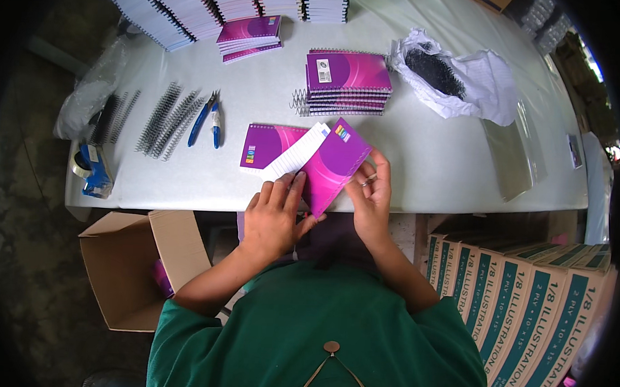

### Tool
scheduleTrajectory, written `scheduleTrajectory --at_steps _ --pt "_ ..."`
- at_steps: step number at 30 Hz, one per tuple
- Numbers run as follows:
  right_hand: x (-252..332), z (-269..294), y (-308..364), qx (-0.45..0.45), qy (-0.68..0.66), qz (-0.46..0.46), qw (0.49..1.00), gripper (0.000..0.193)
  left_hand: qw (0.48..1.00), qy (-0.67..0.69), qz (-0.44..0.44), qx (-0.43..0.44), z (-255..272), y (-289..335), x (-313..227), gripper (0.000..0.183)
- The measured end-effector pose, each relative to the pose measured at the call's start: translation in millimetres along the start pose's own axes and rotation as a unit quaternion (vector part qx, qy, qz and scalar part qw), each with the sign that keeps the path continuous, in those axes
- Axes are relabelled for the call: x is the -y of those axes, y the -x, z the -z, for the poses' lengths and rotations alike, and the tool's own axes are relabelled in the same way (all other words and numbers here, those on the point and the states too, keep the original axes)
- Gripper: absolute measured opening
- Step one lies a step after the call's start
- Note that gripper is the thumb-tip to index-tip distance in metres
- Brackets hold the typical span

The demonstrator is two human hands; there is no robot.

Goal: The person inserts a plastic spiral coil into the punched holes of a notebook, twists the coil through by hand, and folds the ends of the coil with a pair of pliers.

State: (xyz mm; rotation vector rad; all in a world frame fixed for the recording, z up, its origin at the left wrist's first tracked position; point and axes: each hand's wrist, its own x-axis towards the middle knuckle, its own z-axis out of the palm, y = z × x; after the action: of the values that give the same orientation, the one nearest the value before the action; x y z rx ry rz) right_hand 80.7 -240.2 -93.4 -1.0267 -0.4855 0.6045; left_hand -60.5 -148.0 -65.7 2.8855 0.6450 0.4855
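At the table's front edge I hold a small purple and pink notebook (335, 164) tilted, its lower corner pointing toward me. My right hand (371, 199) grips its right edge between thumb and fingers; a ring shows on one finger. My left hand (274, 209) pinches the lower left side, fingers on top and thumb near the bottom corner. A strip of white lined pages (294, 154) sticks out at the notebook's left. Under these pages another purple cover (262, 143) lies flat on the table. No wire coil shows on the held notebook.
Beyond my hands stands a stack of purple notebooks (348, 75) with loose coils. Blue-handled pliers (215, 125), wire coils (165, 123) and a tape dispenser (97, 176) lie left. White wrapping (488, 84) holds black coils. An open carton (119, 275) and several boxes (518, 289) flank me.
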Motion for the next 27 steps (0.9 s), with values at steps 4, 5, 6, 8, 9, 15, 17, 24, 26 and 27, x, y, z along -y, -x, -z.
scheduleTrajectory --at_steps 4,5,6,8,9,15,17,24,26,27 --pt "7 6 3 -0.024 -0.157 -0.112 0.981 0.041 1.000 -0.004 0.004 0.023 6 -4 -9 0.075" --pt "9 6 5 -0.021 -0.216 -0.149 0.965 0.041 0.999 0.003 0.010 0.032 7 -4 -11 0.077" --pt "9 1 9 -0.010 -0.176 -0.185 0.967 0.038 0.999 0.009 0.016 0.042 7 -5 -13 0.078" --pt "3 -4 11 0.037 -0.032 -0.141 0.989 0.037 0.998 0.030 0.017 0.050 5 -6 -11 0.076" --pt "1 -5 11 0.060 0.040 -0.118 0.990 0.036 0.998 0.040 0.018 0.055 5 -6 -9 0.074" --pt "12 -15 -13 0.082 0.271 0.060 0.957 0.030 0.986 0.055 0.019 -0.158 37 -41 11 0.071" --pt "40 -23 -25 0.171 0.448 0.207 0.853 0.034 0.980 0.032 -0.026 -0.197 66 -57 14 0.077" --pt "63 -25 -83 0.174 0.227 0.077 0.955 0.030 0.807 0.541 0.087 -0.220 63 -60 46 0.017" --pt "33 -19 -88 0.204 0.130 0.034 0.970 0.030 0.737 0.637 0.123 -0.192 23 -52 63 0.017" --pt "15 -18 -90 0.220 0.079 0.013 0.972 0.030 0.794 0.574 0.123 -0.157 6 -49 67 0.023"
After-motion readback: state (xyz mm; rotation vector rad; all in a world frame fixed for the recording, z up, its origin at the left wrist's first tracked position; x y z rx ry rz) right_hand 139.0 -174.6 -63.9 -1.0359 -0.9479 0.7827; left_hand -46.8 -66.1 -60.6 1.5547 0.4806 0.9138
